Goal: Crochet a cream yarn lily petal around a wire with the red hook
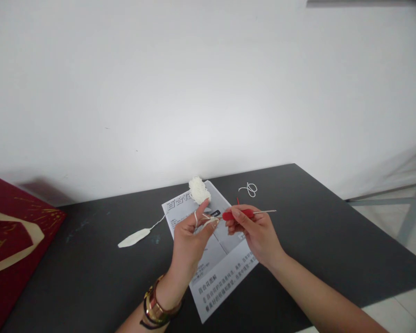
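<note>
My right hand (254,231) is closed round a red-handled crochet hook (241,213), whose metal end sticks out to the right. My left hand (190,238) is raised beside it, with white yarn (197,217) looped over the forefinger and pinched between thumb and fingers. The hook's working end meets the yarn between the two hands. A small ball of white yarn (198,189) lies on a printed instruction sheet (225,270) just beyond my hands.
Everything rests on a black table (90,277) against a white wall. A flat white crocheted leaf shape (134,238) with a yarn tail lies to the left. A loose loop of white yarn (249,188) lies behind. A red bag (10,240) stands at the left edge.
</note>
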Tool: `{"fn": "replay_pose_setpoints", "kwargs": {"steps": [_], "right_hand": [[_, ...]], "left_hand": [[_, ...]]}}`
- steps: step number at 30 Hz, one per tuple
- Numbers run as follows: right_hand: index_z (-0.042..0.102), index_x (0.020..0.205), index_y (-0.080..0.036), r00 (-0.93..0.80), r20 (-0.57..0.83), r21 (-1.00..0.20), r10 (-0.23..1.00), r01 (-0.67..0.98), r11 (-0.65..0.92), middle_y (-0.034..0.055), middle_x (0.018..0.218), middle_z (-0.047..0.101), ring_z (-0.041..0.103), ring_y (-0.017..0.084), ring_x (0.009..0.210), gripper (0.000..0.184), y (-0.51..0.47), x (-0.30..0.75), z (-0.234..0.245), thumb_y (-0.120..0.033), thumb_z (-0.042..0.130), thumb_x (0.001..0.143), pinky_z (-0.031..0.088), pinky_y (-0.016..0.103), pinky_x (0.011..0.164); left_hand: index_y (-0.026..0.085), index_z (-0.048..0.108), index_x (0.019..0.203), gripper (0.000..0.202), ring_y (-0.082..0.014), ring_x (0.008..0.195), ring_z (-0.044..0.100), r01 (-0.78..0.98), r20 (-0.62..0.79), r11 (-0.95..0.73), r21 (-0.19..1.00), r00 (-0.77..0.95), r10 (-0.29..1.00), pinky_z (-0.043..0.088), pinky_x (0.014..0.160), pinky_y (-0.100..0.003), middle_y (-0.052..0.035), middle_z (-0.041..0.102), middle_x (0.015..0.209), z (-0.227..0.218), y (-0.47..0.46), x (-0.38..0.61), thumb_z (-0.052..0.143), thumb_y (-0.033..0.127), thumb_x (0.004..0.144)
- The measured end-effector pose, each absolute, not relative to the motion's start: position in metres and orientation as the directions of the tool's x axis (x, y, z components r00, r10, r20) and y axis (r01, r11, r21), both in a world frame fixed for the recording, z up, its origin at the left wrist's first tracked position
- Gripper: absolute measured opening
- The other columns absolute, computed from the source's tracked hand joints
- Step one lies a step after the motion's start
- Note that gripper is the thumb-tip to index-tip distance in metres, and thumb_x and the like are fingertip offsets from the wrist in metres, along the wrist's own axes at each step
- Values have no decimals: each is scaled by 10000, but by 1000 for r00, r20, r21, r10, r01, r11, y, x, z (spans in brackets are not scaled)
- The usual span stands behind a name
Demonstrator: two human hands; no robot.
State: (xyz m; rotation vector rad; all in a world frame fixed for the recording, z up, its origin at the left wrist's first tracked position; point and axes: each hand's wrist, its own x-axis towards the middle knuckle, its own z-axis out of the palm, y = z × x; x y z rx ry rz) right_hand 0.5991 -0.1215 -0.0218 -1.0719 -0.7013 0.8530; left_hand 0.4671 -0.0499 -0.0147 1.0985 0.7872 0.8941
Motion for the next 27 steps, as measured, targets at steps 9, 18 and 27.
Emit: {"fn": "replay_pose_setpoints", "kwargs": {"steps": [9, 18, 27], "right_hand": [[577, 1238, -174, -139, 862, -240, 487, 734, 635, 128, 985, 705, 652, 223, 879, 425, -135, 602, -28, -73, 580, 826, 571, 347, 717], [727, 939, -233, 258, 517, -843, 816, -11, 538, 40, 806, 665, 586, 126, 605, 153, -129, 611, -17, -186, 614, 847, 498, 244, 512], [733, 922, -203, 260, 468, -862, 845, -75, 501, 52, 787, 670, 575, 127, 587, 131, -133, 614, -18, -221, 643, 829, 462, 248, 495]], "left_hand": [[146, 509, 1287, 658, -133, 663, 665, -336, -284, 565, 753, 609, 740, 489, 688, -259, -64, 752, 796, 2, -48, 461, 745, 85, 676], [142, 606, 1196, 581, -150, 690, 669, -114, -263, 530, 840, 769, 583, 444, 721, -275, -74, 755, 788, 17, -29, 444, 783, 95, 644], [176, 653, 1143, 547, -113, 634, 621, -76, -230, 443, 893, 770, 596, 410, 689, -251, 6, 703, 675, 23, -30, 439, 799, 115, 619]]}}
